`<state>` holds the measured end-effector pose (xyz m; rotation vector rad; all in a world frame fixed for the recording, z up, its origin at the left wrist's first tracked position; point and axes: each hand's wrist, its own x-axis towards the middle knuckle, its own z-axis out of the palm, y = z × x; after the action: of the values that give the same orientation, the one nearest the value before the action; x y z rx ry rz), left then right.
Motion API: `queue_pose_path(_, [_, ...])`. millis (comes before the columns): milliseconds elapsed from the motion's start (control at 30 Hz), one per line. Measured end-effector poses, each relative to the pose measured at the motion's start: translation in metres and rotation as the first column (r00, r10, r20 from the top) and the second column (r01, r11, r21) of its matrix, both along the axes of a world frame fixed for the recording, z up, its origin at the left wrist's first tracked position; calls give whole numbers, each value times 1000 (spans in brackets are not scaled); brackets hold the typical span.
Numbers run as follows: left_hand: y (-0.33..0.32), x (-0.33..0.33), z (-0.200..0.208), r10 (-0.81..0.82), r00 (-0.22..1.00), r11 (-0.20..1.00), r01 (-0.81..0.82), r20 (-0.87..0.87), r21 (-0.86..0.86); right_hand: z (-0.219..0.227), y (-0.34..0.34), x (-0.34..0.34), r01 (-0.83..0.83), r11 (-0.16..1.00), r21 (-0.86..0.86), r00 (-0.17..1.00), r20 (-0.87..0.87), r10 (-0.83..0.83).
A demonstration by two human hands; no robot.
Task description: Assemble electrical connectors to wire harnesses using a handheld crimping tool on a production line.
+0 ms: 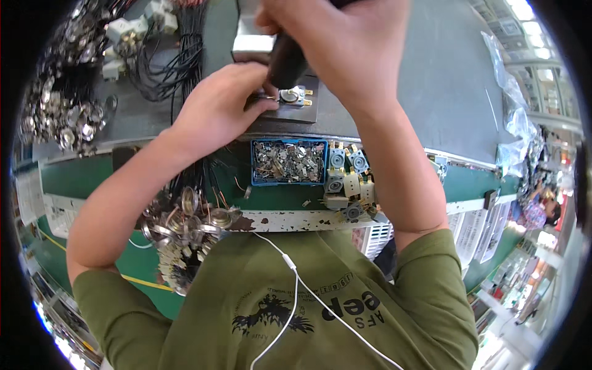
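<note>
Little part: the round-topped piece [291, 95] sits on a flat metal block [300, 115], the middle of my clock. Its brass tabs point to 3.
Left hand [222, 98]: at 9, fingertips bunched beside the part, maybe to steady it. I can't tell if they pinch anything.
Right hand [357, 58]: at 2, curled around a dark tool [288, 61]. The tool leans down by the part, probably so its end can reach it.
Blue tray [288, 184]: at 6, full of metal bits, likely kept near for easy picking.
Pale parts [335, 180]: heaped at 5.
Shiny discs [80, 120]: piled at 9, maybe to leave working room.
Table top [444, 92]: grey, with a chipped white edge [308, 220] at 6.
Room: green floor, yellow line [148, 282] at 7; another person [542, 213] far off at 4.
</note>
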<state>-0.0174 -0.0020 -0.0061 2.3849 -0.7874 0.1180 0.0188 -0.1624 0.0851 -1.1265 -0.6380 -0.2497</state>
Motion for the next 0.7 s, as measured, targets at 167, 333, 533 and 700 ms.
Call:
queue_pose_path(167, [1, 5, 9, 12, 996, 985, 4, -86, 175, -14, 10, -13, 144, 984, -107, 989, 53, -139])
queue_pose_path(333, [-1, 6, 14, 22, 992, 970, 9, -126, 242, -26, 9, 40, -50, 999, -8, 847, 530, 46])
queue_pose_path(533, [1, 16, -13, 16, 1000, 999, -15, -19, 49, -19, 6, 8, 48, 986, -158, 956, 293, 1])
queue_pose_path(700, [-3, 4, 4, 25, 999, 977, -17, -37, 215, -2, 13, -13, 260, 900, -350, 963, 32, -266])
